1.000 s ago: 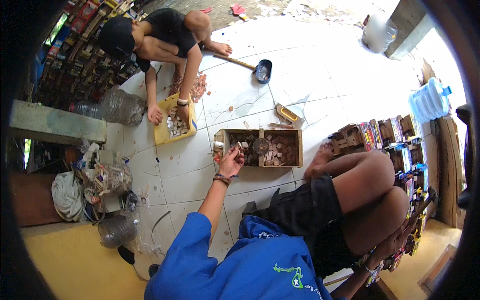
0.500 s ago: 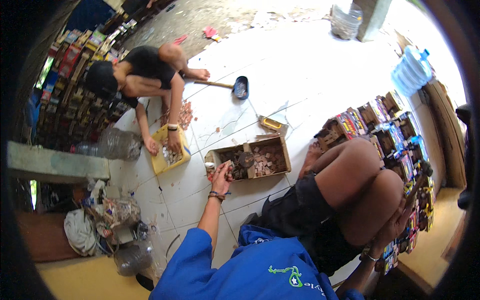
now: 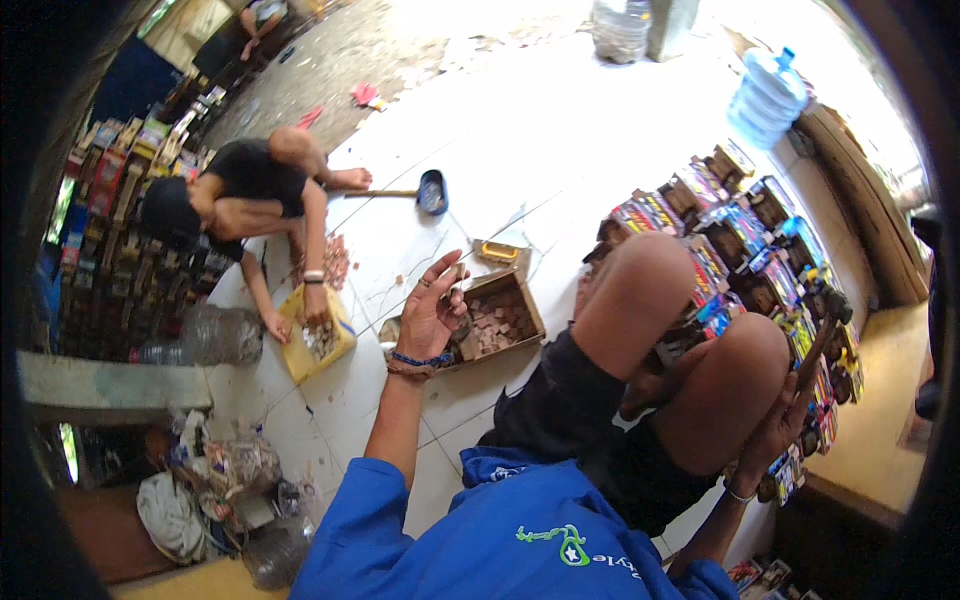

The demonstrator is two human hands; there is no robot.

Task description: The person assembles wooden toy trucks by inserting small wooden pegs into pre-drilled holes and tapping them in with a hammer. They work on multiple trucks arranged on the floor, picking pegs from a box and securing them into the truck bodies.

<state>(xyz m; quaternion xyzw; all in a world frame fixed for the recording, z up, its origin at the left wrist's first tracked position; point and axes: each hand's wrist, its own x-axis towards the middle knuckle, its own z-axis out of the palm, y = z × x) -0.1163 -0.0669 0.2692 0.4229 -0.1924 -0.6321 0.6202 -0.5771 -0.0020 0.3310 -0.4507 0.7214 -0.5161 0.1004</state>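
My left hand (image 3: 432,318) is raised above the near-left part of a brown box (image 3: 543,325), partly covering it. Its fingers are curled round a few small wooden pieces (image 3: 460,271), one of them pinched near the fingertips. Inside the box lie many small flat wooden pieces (image 3: 497,318). Beside my knees, at the right, my right hand (image 3: 768,440) is closed on the handle of a hammer (image 3: 818,348), its head pointing up and away. Rows of small colourful printed wooden assemblies (image 3: 722,248) stand past my legs.
Across the floor a crouching person (image 3: 262,190) has both hands at a yellow container (image 3: 350,338) of small pieces. A blue long-handled scoop (image 3: 432,192) and a yellow-and-brown object (image 3: 500,252) lie beyond the box. A blue water jug (image 3: 768,98) stands far right; clutter (image 3: 235,465) sits left.
My left hand has come up out of the box with wooden pieces in its fingers. The whole view has swung, shifting the surroundings leftward. My right hand still grips the hammer.
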